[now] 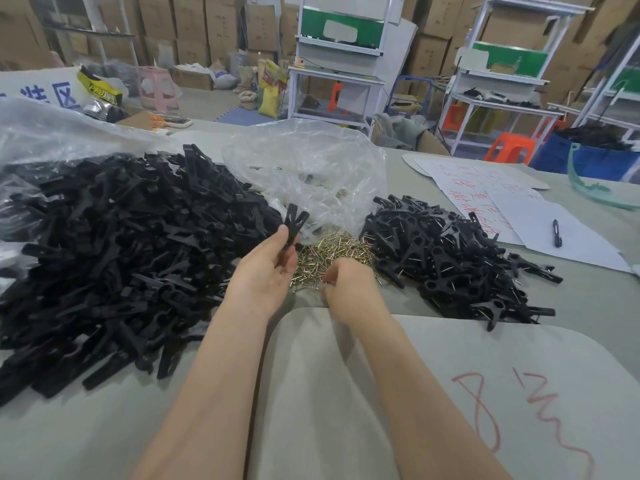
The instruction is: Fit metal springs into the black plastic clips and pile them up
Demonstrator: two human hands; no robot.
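Head view: at the centre of the frame the left hand (266, 268) pinches a black clip (294, 225) between thumb and fingers. The clip's two arms stand up and spread in a V above the fingertips. Just to the right and a little lower, the right hand (349, 289) has its fingers curled down onto the near edge of the brass springs (332, 249); I cannot tell whether it grips one. The springs lie in a loose heap on the grey table (104, 427), spilling from the mouth of a clear plastic bag (311, 168) above centre. A large heap of loose clip parts (121, 254) fills the left of the frame. Right of centre sits a smaller pile of fitted clips (450, 261), with metal wire showing in many of them. Farther right, white paper sheets (540, 223) with red writing carry a black pen (556, 233). Red scrawl (519, 420) marks the table cover at lower right.
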